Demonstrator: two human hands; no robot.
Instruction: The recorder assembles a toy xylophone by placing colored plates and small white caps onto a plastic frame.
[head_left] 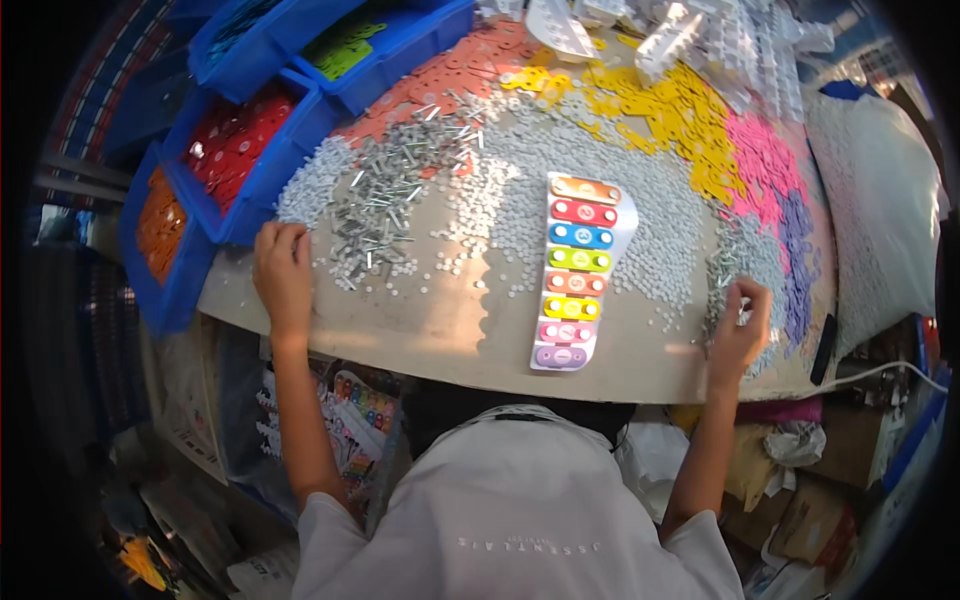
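Observation:
A toy xylophone [577,260] lies near the middle of the table, its white base crossed by several coloured bars with white round caps at their ends. To its left, my left hand [283,275] rests at the table edge, fingers curled together beside a heap of small white caps [318,180]. Whatever those fingers may hold is hidden. On the right, my right hand [742,322] is at a pile of small grey metal pins or screws [745,255]. Its fingers are bent into a pinch, and anything between them is too small to name.
Blue bins [232,215] with red, orange and green bars stand at the left. Metal tubes [385,185] and grey pieces [650,235] cover the table's middle. Yellow bars [690,115], pink bars [762,165] and purple bars [797,260] lie right, near a white sack [875,200].

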